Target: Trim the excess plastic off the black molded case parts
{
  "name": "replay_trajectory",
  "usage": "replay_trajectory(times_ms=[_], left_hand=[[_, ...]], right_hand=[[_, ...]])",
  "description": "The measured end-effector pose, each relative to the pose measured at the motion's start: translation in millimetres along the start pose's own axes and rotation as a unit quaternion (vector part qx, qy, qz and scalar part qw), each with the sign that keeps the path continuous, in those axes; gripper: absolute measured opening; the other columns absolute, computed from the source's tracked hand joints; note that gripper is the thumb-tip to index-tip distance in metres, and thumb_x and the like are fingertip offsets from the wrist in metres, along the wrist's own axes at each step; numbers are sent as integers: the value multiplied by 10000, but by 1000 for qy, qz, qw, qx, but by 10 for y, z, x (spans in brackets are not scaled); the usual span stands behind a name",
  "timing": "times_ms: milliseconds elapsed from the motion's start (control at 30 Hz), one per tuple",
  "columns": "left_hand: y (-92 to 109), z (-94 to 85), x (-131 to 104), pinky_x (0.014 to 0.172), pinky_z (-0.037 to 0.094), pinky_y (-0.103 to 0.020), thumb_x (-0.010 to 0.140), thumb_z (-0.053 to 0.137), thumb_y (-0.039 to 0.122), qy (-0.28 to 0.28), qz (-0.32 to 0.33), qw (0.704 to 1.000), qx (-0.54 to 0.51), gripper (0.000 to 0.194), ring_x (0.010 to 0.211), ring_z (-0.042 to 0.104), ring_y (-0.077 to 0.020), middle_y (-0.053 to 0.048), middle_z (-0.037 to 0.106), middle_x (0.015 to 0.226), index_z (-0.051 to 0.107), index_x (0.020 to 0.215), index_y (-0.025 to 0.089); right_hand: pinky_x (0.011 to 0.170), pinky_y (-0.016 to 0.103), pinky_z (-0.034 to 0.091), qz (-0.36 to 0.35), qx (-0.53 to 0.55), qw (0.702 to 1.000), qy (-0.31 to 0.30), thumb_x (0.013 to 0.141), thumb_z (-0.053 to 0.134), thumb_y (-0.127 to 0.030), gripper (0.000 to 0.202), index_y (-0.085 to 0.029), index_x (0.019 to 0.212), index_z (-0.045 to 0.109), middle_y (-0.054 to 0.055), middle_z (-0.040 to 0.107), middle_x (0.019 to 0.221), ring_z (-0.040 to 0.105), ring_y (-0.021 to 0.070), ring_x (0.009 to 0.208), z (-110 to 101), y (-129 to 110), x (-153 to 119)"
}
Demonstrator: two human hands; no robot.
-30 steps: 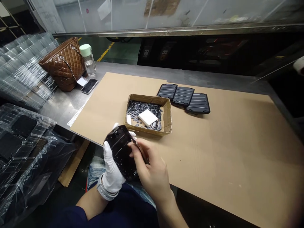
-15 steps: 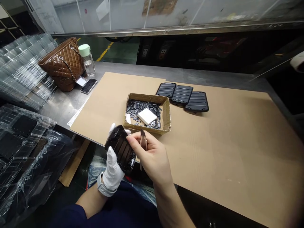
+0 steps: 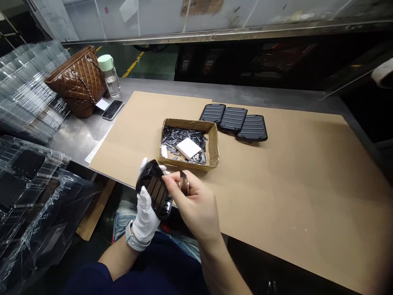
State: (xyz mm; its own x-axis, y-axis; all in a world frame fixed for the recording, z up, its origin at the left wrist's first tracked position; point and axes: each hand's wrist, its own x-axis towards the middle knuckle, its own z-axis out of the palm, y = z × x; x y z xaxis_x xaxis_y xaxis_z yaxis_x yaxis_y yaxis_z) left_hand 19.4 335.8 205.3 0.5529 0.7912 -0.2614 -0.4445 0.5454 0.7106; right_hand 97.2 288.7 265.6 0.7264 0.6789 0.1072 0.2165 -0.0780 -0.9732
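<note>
your left hand (image 3: 147, 217) gripping the black panel (image 3: 155, 191) near the box (image 3: 190, 164), panel looking super glossy, ribbed, kinda tilted, your right hand (image 3: 196, 205) clutching some dark thing (image 3: 184, 184), thumb sitting at the panel's edge

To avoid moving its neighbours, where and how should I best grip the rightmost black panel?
Probably pinch the rightmost panel by its thin right edge, coming from the right: that side stands free, while its left edge touches or overlaps the middle panel.

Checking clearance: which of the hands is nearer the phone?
Left: the left hand is below and right of the phone in the picture; the right hand is farther right.
</note>
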Motion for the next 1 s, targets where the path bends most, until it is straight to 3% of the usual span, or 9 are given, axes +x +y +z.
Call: replay_trajectory(times_ms=[100, 167, 267, 333, 433, 567, 800, 1000], left_hand=[[46, 83, 5, 1118, 344, -416, 778, 552, 643, -31, 33, 999, -24, 564, 1297, 470, -274, -17, 623, 1271, 623, 1213, 292], [65, 98, -4, 1109, 359, -414, 790, 522, 658, -27, 32, 999, -32, 607, 1276, 493, -266, -24, 633, 1253, 575, 1275, 298], [64, 54, -32, 1109, 362, -391, 799, 465, 695, -17, 3, 999, -36, 650, 1318, 445, -267, -40, 630, 1259, 565, 1292, 284], [51, -2, -49, 1121, 345, -360, 796, 451, 709, -13, -21, 998, -52, 655, 1373, 368, -254, -22, 609, 1293, 570, 1288, 293], [41, -75, -69, 1129, 330, -352, 766, 453, 742, -15, -69, 995, -75, 689, 1401, 316, -252, -12, 594, 1315, 592, 1268, 293], [40, -122, -91, 1138, 312, -359, 775, 445, 730, -11, -104, 990, -98, 678, 1389, 341, -245, -27, 603, 1308, 611, 1249, 274], [36, -119, -109, 1132, 276, -229, 824, 475, 646, 18, -69, 987, -145, 562, 1362, 390, -184, 13, 646, 1251, 642, 1213, 276], [21, -44, -157, 1115, 336, -283, 749, 467, 748, -11, -152, 979, -132, 668, 1309, 465, -228, -37, 686, 1175, 692, 1127, 244]], right_hand=[[490, 200, 394, -9, -46, 998, 36, 855, 596, -342, 191, -179, 765, 639, -38, 522, 575, 454, 88, 499, -70, 69, -18], [515, 218, 428, -17, -94, 994, 53, 841, 622, -349, 183, -184, 913, 653, -35, 539, 610, 484, 101, 518, -109, 107, -18], [628, 263, 507, -63, -144, 988, 2, 906, 532, -373, 390, -197, 1254, 555, 27, 632, 793, 590, 147, 670, -123, 123, -30], [770, 294, 531, -119, -146, 981, -53, 977, 380, -364, 419, -199, 1343, 498, 88, 670, 1000, 637, 176, 886, -97, 113, -51], [846, 304, 531, -178, -155, 968, -83, 1006, 284, -347, 444, -178, 1350, 507, 113, 672, 1113, 631, 195, 1035, -31, 102, -86], [839, 304, 544, -198, -187, 958, -88, 1007, 288, -352, 453, -168, 1361, 502, 108, 697, 1070, 659, 197, 989, 30, 116, -97], [784, 275, 558, -218, -194, 954, -72, 1005, 312, -323, 430, -168, 1343, 528, 103, 709, 1022, 679, 183, 920, 47, 137, -85], [795, 274, 555, -219, -175, 959, -49, 997, 343, -285, 405, -153, 1312, 561, 111, 712, 1045, 679, 188, 944, 124, 156, -107]])
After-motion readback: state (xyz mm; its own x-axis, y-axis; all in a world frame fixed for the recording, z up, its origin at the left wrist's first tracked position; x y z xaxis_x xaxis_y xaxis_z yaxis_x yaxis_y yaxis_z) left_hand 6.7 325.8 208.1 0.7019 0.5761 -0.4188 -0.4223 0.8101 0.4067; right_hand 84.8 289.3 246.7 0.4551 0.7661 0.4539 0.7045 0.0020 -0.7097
